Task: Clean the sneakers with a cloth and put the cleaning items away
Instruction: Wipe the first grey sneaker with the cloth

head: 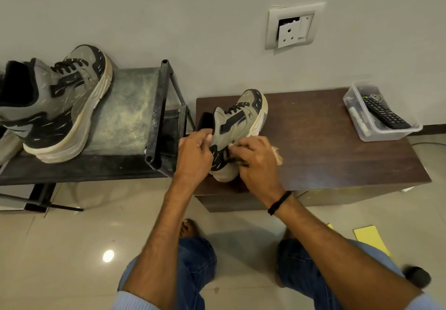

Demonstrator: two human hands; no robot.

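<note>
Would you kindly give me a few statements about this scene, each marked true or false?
1. The left hand grips the heel end of the sneaker that stands on the brown table. True.
2. The right hand is empty and rests on the floor. False: it holds a frayed cloth against the side of the sneaker.
3. The second sneaker sits on the metal rack. True.
4. The remote control lies bare on the table beside the sneaker. False: it lies inside the clear plastic container at the table's far right end.
</note>
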